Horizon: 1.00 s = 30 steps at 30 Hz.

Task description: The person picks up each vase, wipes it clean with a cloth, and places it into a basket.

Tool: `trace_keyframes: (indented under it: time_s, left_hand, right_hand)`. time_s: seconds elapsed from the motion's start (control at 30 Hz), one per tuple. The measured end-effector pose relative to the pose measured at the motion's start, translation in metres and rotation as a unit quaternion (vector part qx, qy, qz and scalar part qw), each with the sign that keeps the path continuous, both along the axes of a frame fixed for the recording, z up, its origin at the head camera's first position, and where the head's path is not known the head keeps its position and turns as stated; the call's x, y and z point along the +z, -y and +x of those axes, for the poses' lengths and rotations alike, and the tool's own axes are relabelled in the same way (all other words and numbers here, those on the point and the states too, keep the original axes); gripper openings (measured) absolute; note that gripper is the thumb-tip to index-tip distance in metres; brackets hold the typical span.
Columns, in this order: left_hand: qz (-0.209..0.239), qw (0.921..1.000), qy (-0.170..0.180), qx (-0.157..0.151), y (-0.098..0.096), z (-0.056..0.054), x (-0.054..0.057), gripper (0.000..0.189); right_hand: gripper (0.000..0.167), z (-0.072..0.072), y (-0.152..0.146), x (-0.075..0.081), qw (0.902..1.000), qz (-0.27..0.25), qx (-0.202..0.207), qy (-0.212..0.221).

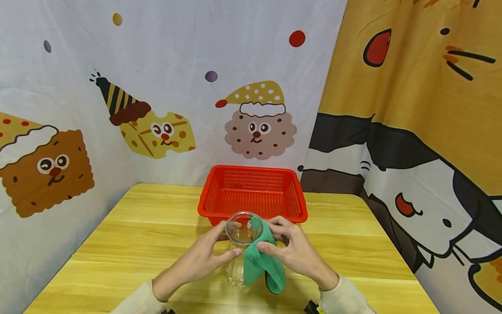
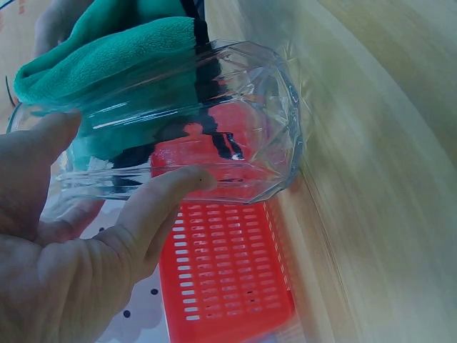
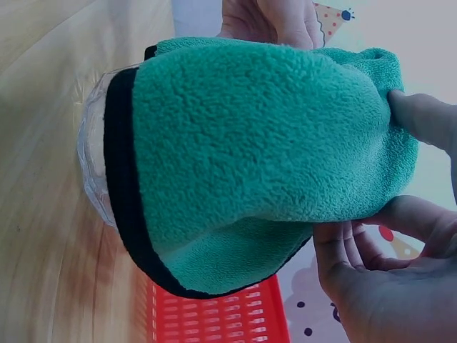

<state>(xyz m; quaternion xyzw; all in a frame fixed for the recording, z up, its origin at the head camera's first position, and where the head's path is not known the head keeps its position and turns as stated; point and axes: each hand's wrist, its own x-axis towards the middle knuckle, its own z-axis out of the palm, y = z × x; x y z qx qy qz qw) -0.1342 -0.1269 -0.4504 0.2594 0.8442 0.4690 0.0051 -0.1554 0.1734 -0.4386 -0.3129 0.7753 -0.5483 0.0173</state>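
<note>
A tall clear glass cup with a faceted base stands roughly upright in front of me. My left hand grips its left side, thumb and fingers around the wall near the rim. A green towel with black edging drapes over the right side of the cup. Part of the towel is tucked over the rim into the mouth. My right hand pinches the towel against the rim between thumb and fingers. In the right wrist view the towel hides most of the cup. Whether the base touches the table, I cannot tell.
A red perforated plastic basket stands just behind the cup on the wood-grain table. Cartoon-printed curtains close off the back and sides. Small black objects show near my sleeves at the bottom edge.
</note>
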Motion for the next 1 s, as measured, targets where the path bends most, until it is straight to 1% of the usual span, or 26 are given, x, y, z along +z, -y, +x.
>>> trace_keyframes:
  time_s: [0.1, 0.33, 0.57, 0.73, 0.83, 1.0]
  left_hand:
    - [0.002, 1.0000, 0.001, -0.001, 0.0001, 0.0001, 0.0000, 0.057]
    - [0.007, 1.0000, 0.004, 0.000, 0.0006, -0.0005, -0.0019, 0.058]
    - [0.006, 1.0000, -0.001, 0.000, 0.0009, 0.0012, -0.0004, 0.060]
    - [0.007, 0.9999, 0.014, 0.002, 0.0010, 0.0003, -0.0011, 0.063]
    - [0.006, 0.9998, 0.016, 0.002, 0.0010, -0.0003, -0.0023, 0.064]
    - [0.009, 0.9999, 0.012, 0.001, 0.0010, -0.0012, -0.0033, 0.063]
  right_hand:
    - [0.055, -0.0002, 0.0008, -0.0002, 1.0000, 0.007, -0.005, -0.001]
    - [0.061, -0.0002, 0.0016, -0.0014, 0.9978, 0.060, -0.030, -0.006]
    - [0.060, -0.0010, 0.0025, -0.0013, 0.9959, 0.081, -0.038, -0.015]
    - [0.055, -0.0009, 0.0036, -0.0009, 0.9937, 0.098, -0.041, -0.033]
    - [0.052, -0.0007, 0.0039, -0.0012, 0.9924, 0.108, -0.042, -0.042]
    - [0.037, -0.0018, 0.0043, -0.0023, 0.9910, 0.116, -0.041, -0.053]
